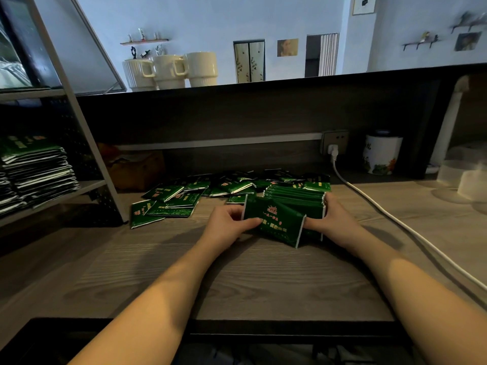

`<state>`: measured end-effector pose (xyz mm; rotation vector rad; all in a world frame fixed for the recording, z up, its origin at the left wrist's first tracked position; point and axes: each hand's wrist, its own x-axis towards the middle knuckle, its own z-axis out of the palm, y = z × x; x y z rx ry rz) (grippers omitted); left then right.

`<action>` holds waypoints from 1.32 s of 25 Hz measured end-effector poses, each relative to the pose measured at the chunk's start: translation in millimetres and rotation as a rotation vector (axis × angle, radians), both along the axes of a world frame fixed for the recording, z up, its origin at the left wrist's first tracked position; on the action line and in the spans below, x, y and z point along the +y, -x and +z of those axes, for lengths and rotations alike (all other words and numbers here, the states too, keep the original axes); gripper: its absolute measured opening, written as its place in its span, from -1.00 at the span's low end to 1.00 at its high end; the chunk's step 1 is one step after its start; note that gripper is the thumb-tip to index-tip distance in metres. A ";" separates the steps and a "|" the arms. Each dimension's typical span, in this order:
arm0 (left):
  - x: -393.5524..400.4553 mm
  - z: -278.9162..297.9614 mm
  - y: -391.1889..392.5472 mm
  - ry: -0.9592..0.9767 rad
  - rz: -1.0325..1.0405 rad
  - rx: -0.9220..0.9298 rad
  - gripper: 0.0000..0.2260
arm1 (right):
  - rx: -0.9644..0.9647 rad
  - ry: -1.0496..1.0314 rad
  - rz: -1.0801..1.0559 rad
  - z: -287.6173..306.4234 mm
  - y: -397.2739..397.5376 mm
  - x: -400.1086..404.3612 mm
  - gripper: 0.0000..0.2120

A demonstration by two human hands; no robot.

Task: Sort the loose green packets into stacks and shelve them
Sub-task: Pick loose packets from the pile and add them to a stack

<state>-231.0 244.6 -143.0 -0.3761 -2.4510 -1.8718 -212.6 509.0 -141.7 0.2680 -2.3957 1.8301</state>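
From the head camera, two bare arms reach out over a grey-brown wooden desk [263, 280]. The left hand [226, 225] pinches the left end of a shiny dark green packet with red and gold print [274, 223], with its fingers curled around that edge. This packet is tilted and leans on the front of a thick stack of the same green packets [295, 204]. The right hand [333, 221] wraps around the right side of that stack and grips it. The stack sits near the middle of the desk, a little toward the right. Behind it and to its left, a messy pile of loose green packets [200, 196] lies flat, spread along the back part of the desk. At the left edge of the desk stands a grey metal shelf rack [87, 143]. On its low shelf are tall stacks of shelved green packets [37, 172], lying flat with their white edges showing. A white power cord [395, 222] runs from a grey wall socket [334, 142] on the back board, across the right side of the desk. Near the back right corner stands a white jar with painted flowers [380, 154]. On the high dark ledge above the desk are three cream ribbed mugs [171, 71], side by side.
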 end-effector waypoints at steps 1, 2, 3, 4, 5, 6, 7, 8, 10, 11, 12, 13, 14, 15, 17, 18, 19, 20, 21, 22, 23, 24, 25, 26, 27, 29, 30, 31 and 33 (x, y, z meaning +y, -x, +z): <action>1.7 -0.6 -0.9 0.095 0.030 0.067 -0.86 | -0.002 -0.007 0.016 -0.6 -0.1 -0.3 -0.39; 3.2 -0.7 -1.0 0.143 0.061 0.113 -0.85 | -0.009 -0.012 0.026 -1.5 0.9 0.5 -0.38; 4.0 -0.8 -0.6 0.175 0.097 0.140 -0.83 | -0.018 -0.020 0.031 -2.0 2.1 1.8 -0.35; 4.1 -0.5 -0.7 0.204 0.132 0.154 -0.80 | -0.032 -0.037 0.036 -1.5 2.8 3.3 -0.30; 3.2 0.2 -0.9 0.226 0.150 0.153 -0.77 | -0.052 -0.057 0.047 -0.6 2.8 4.8 -0.23; 2.1 0.4 -1.2 0.232 0.138 0.138 -0.76 | -0.074 -0.076 0.062 0.4 2.1 4.7 -0.14; 1.5 0.4 -1.8 0.229 0.103 0.120 -0.76 | -0.087 -0.088 0.076 1.0 0.9 3.7 -0.05; 2.3 0.3 -3.0 0.230 0.055 0.105 -0.76 | -0.083 -0.091 0.089 1.0 -0.7 1.9 0.01; 7.2 -0.4 -6.7 0.247 -0.024 0.114 -0.75 | -0.052 -0.074 0.088 -1.2 -3.0 -3.8 0.00; 9.9 -0.5 -7.8 0.263 -0.032 0.134 -0.74 | -0.034 -0.069 0.076 -2.3 -2.9 -6.0 -0.06; 11.8 -0.2 -7.9 0.281 -0.016 0.150 -0.72 | -0.025 -0.071 0.064 -2.0 -3.2 -7.6 -0.13; 12.1 0.5 -7.5 0.297 0.013 0.155 -0.66 | -0.022 -0.076 0.057 -1.6 -3.6 -7.9 -0.20; 11.5 1.8 -6.8 0.302 0.039 0.142 -0.56 | -0.019 -0.083 0.054 -1.1 -4.3 -7.6 -0.23; 10.2 3.7 -5.9 0.286 0.047 0.106 -0.43 | -0.022 -0.095 0.050 -1.0 -3.8 -6.6 -0.19; 6.9 6.7 -4.6 0.215 -0.033 -0.016 -0.12 | -0.062 -0.104 0.042 -0.2 -4.6 -5.8 0.05; 6.3 7.5 -4.4 0.171 -0.103 -0.074 -0.02 | -0.073 -0.099 0.067 0.7 -6.2 -6.9 0.06; 6.7 7.8 -4.9 0.137 -0.171 -0.121 0.02 | -0.075 -0.093 0.110 0.8 -7.2 -8.5 -0.01; 8.1 8.5 -6.0 0.119 -0.221 -0.154 0.02 | -0.076 -0.105 0.149 0.9 -7.9 -10.5 -0.13; 9.3 8.4 -7.3 0.114 -0.247 -0.174 0.01 | -0.075 -0.123 0.171 0.2 -8.2 -12.5 -0.20; 10.3 7.4 -7.6 0.117 -0.255 -0.180 0.03 | -0.071 -0.127 0.181 0.0 -8.8 -14.6 -0.23; 10.7 5.7 -7.5 0.129 -0.254 -0.183 0.07 | -0.068 -0.126 0.180 -0.4 -9.0 -16.2 -0.23; 10.9 4.2 -7.1 0.153 -0.253 -0.190 0.13 | -0.060 -0.127 0.184 0.1 -9.8 -17.5 -0.24; 10.9 3.6 -7.2 0.174 -0.250 -0.194 0.17 | -0.053 -0.136 0.188 0.4 -10.2 -17.6 -0.25; 11.1 3.7 -7.1 0.181 -0.244 -0.191 0.17 | -0.048 -0.143 0.194 0.9 -10.9 -17.2 -0.28; 11.2 4.3 -6.9 0.176 -0.230 -0.176 0.14 | -0.046 -0.141 0.197 1.0 -10.4 -16.2 -0.31; 11.4 8.0 -8.5 0.159 -0.192 -0.137 0.05 | -0.041 -0.101 0.196 1.3 -9.3 -14.3 -0.35; 10.9 9.9 -9.4 0.151 -0.181 -0.118 0.04 | -0.036 -0.067 0.194 2.1 -8.6 -13.6 -0.34; 10.5 10.8 -9.7 0.129 -0.180 -0.099 0.02 | -0.030 -0.021 0.185 3.0 -7.9 -13.0 -0.31; 9.8 10.9 -8.9 0.045 -0.201 -0.076 -0.11 | -0.018 0.093 0.141 5.3 -6.1 -11.4 -0.20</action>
